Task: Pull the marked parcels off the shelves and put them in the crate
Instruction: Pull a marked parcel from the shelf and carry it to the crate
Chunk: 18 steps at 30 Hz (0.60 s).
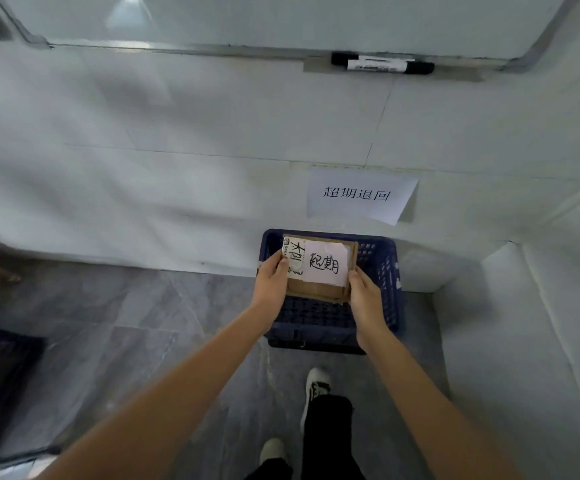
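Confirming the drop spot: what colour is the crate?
Dark blue crate, clearest in the head view.

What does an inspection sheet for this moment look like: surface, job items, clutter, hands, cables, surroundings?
Surface: grey tiled floor, bare around the crate.
Job's things: cardboard parcel with a handwritten white label, held over the blue crate; the crate's visible interior looks empty.
Clutter: a second dark crate at the left edge, contents unclear.
Hands: left hand grips the parcel's left edge, right hand its right edge.
Cables: nothing seen.
Surroundings: white wall with a printed paper sign above the crate; whiteboard ledge holding two black markers; the person's shoes and dark trousers below.
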### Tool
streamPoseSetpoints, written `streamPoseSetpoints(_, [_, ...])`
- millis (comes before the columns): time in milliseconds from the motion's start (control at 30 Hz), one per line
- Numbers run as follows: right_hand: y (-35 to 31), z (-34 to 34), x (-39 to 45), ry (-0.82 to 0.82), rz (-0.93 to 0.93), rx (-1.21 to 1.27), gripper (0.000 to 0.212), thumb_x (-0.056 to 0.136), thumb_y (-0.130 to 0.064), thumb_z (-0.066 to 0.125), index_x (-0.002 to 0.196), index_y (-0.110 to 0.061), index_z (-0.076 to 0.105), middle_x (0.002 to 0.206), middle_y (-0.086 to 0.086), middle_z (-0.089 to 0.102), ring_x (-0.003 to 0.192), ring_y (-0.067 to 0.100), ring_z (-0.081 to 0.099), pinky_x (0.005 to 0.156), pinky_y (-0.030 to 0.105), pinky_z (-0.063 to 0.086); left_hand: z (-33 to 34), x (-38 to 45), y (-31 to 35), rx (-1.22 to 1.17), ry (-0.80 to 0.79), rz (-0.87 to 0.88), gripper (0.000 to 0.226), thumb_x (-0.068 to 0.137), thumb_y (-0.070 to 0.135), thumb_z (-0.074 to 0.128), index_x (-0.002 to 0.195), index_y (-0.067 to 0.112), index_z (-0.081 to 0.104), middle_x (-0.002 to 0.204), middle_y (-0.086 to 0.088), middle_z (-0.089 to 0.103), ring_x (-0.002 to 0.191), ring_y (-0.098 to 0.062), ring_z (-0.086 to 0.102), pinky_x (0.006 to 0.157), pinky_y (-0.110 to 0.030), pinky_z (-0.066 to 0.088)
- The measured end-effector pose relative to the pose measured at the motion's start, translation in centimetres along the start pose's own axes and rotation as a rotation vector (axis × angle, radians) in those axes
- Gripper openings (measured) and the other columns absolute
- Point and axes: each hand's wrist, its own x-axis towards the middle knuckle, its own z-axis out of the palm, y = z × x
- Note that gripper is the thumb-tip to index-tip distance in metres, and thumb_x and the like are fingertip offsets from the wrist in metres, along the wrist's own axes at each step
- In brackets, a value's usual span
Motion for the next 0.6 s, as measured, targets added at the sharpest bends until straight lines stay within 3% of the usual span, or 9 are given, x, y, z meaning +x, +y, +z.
streamPoseSetpoints(133, [1.1,0.8,6.9,-0.087,0.072,-0.026,0.039,0.105,-0.031,0.035,0.139,-0.025,0.052,0.127,-0.002,0.063,0.112,0.013,0.058,0.087,0.025,0.044,2.9,9.5,-5.4,0.048,0.068,-0.108,0.067,0.070,0.066,0.039,0.125,0.031,0.057,0.131,0.001,0.053,0.120,-0.020,0.052,0.108,-0.046,0.040])
streamPoseSetpoints(200, [2.2,1.2,10.4,-0.124,0.120,-0.035,0.038,0.105,-0.033,0.035,0.137,-0.026,0.054,0.125,-0.003,0.064,0.111,0.012,0.059,0.088,0.025,0.046,3.8,11.2,-4.7,0.021,0.069,-0.192,0.049,0.081,0.057,0.044,0.119,0.029,0.060,0.122,0.005,0.055,0.111,-0.013,0.054,0.106,-0.031,0.042])
streamPoseSetpoints(233, [2.8,1.4,11.9,-0.136,0.151,-0.031,0.038,0.105,-0.034,0.034,0.136,-0.026,0.054,0.124,-0.003,0.064,0.110,0.012,0.060,0.091,0.027,0.047,4.0,11.9,-4.2,0.015,0.049,-0.212,0.028,0.093,0.044,0.044,0.107,0.027,0.062,0.108,0.008,0.055,0.098,-0.007,0.054,0.095,-0.014,0.044])
streamPoseSetpoints(267, [3.4,1.7,13.5,-0.149,0.177,-0.027,0.037,0.105,-0.034,0.034,0.135,-0.027,0.056,0.124,-0.003,0.065,0.111,0.012,0.060,0.094,0.029,0.047,4.3,13.3,-4.3,0.007,0.035,-0.222,0.020,0.101,0.029,0.040,0.091,0.029,0.058,0.096,0.010,0.055,0.085,-0.001,0.052,0.075,-0.004,0.045])
streamPoseSetpoints(300, [4.1,2.0,15.2,-0.163,0.201,-0.019,0.037,0.106,-0.034,0.033,0.131,-0.026,0.058,0.123,-0.003,0.066,0.111,0.012,0.061,0.098,0.032,0.047,4.7,14.9,-4.7,0.020,0.038,-0.226,0.029,0.104,0.021,0.037,0.082,0.033,0.051,0.086,0.014,0.052,0.075,0.003,0.048,0.060,-0.002,0.041])
streamPoseSetpoints(333, [4.8,2.4,16.9,-0.177,0.228,-0.009,0.037,0.106,-0.035,0.032,0.126,-0.026,0.062,0.121,-0.002,0.067,0.110,0.014,0.061,0.102,0.036,0.046,5.1,16.4,-5.1,0.045,0.032,-0.245,0.031,0.104,0.019,0.035,0.080,0.034,0.047,0.082,0.017,0.051,0.071,0.004,0.047,0.055,-0.005,0.039])
streamPoseSetpoints(433, [7.3,4.2,22.2,-0.184,0.327,0.051,0.035,0.106,-0.036,0.031,0.105,-0.029,0.065,0.109,-0.004,0.066,0.101,0.014,0.060,0.108,0.040,0.040,5.9,22.1,-8.8,0.073,0.068,-0.298,0.024,0.105,0.023,0.035,0.088,0.031,0.049,0.081,0.017,0.055,0.073,-0.003,0.051,0.060,-0.011,0.040])
streamPoseSetpoints(533, [10.4,6.1,27.3,-0.147,0.405,0.086,0.035,0.106,-0.039,0.030,0.094,-0.030,0.062,0.109,-0.002,0.061,0.099,0.015,0.055,0.108,0.037,0.036,7.1,27.6,-13.2,0.117,0.086,-0.363,0.013,0.104,0.024,0.035,0.104,0.024,0.048,0.085,0.013,0.056,0.074,-0.005,0.051,0.061,-0.015,0.039])
streamPoseSetpoints(600, [12.9,7.4,30.5,-0.126,0.448,0.090,0.038,0.105,-0.042,0.031,0.090,-0.027,0.062,0.112,0.000,0.059,0.101,0.016,0.052,0.109,0.037,0.034,8.1,30.9,-15.5,0.124,0.068,-0.404,0.029,0.104,0.028,0.034,0.124,0.015,0.052,0.107,0.004,0.063,0.088,-0.012,0.057,0.070,-0.022,0.042])
